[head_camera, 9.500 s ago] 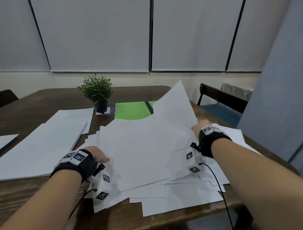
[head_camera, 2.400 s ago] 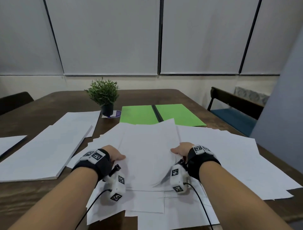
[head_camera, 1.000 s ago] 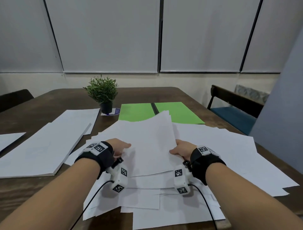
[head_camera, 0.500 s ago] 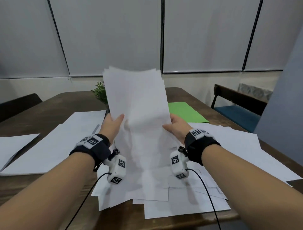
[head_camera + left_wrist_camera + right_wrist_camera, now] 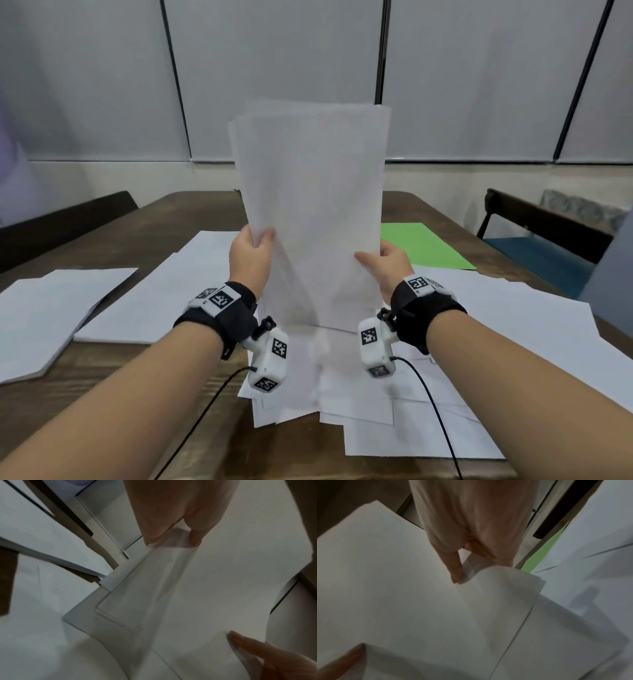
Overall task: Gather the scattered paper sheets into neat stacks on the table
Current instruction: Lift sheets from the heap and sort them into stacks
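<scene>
A bundle of white sheets (image 5: 313,212) stands upright on its lower edge, in front of me over the table. My left hand (image 5: 251,255) grips its left edge and my right hand (image 5: 385,263) grips its right edge, thumbs on the near face. In the left wrist view the bundle (image 5: 214,588) curves away from my left hand (image 5: 173,520). The right wrist view has my right hand (image 5: 471,547) pinching the bundle (image 5: 393,588). Loose white sheets (image 5: 394,418) lie scattered under the bundle, and more (image 5: 513,329) spread to the right.
Two flat paper stacks (image 5: 44,315) (image 5: 164,294) lie on the left of the brown wooden table (image 5: 171,216). A green sheet (image 5: 421,245) lies behind right. A blue-seated chair (image 5: 534,233) stands at the right, a dark chair back (image 5: 61,226) at the left.
Both hands lifted the gathered sheets off the table and turned them upright; the bundle now stands taller and straighter, hiding the plant behind it.
</scene>
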A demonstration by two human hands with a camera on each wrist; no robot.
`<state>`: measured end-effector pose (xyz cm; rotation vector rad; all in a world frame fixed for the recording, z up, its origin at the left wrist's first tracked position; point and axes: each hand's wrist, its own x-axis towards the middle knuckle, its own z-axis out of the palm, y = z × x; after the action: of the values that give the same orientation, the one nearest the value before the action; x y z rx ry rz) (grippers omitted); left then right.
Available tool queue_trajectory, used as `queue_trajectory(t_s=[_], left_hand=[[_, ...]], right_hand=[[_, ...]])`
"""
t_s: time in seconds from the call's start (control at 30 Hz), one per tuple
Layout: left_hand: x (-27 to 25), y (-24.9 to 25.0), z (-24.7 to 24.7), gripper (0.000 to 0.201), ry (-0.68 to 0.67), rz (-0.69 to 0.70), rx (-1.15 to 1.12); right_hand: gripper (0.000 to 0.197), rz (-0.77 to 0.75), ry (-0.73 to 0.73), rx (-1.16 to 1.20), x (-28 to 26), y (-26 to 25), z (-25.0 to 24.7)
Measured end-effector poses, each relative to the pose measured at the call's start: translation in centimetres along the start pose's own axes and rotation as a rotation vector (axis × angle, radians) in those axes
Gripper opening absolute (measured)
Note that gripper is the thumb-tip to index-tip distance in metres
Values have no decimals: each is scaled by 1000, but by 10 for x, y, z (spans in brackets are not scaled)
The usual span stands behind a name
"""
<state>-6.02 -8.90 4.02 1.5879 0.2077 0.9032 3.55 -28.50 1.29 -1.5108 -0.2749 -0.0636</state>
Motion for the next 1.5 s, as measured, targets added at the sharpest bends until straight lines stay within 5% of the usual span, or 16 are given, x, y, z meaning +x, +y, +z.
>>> queue_trajectory(t_s=[0.37, 0.53, 0.77, 0.87, 1.0, 1.1, 1.37, 1.5], left_hand=[[4, 7, -13, 40, -179, 42, -35], [0, 10, -7, 33, -106, 72, -30], [7, 34, -6, 15, 31, 242, -95], [9, 28, -9, 19, 36, 184, -64], [0, -8, -22, 37, -27, -12, 12], [-3, -27, -28, 31, -64, -120, 73], [-5, -27, -29, 17, -49, -58, 4], [-13, -42, -30, 17, -43, -104, 25]], right_hand=[[57, 0, -72, 91, 4, -8, 5], [30, 20, -49, 105, -3, -5, 8], [29, -60, -31, 179, -2, -27, 15], [48, -18, -120, 125, -1, -22, 23], [41, 88, -204, 21, -9, 1, 27], [40, 106, -207, -32, -10, 10, 31], [58, 81, -143, 123, -10, 12, 42], [27, 121, -170, 99, -18, 27, 46]])
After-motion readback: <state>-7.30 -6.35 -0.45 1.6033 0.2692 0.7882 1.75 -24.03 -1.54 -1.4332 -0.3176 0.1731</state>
